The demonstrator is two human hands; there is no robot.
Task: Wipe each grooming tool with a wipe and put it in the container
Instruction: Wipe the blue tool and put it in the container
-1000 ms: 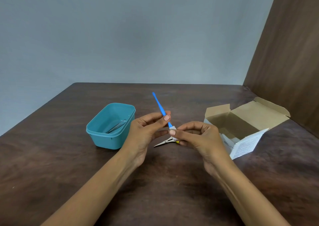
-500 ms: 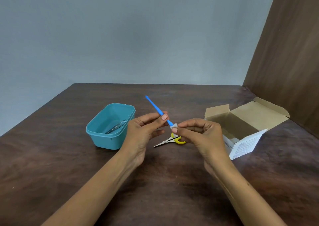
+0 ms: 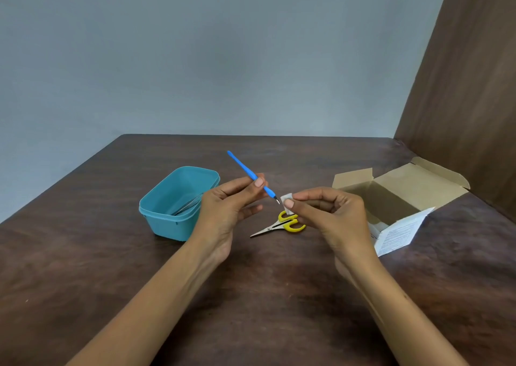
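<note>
Our left hand (image 3: 226, 209) pinches the blue cuticle tool (image 3: 251, 174) mid-shaft above the table (image 3: 83, 268), beside the teal container (image 3: 167, 220); it looks light, stiff, sharp-tipped, best held by the handle; our right hand (image 3: 332, 212) pinches the wipe (image 3: 286, 199); a moment ago the tip sat in the wipe, now it is out.

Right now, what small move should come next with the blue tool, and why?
Probably the left hand carries the blue cuticle tool to the teal container: its metal tip sits clear of the wipe pinched in the right hand, so wiping looks finished.
</note>
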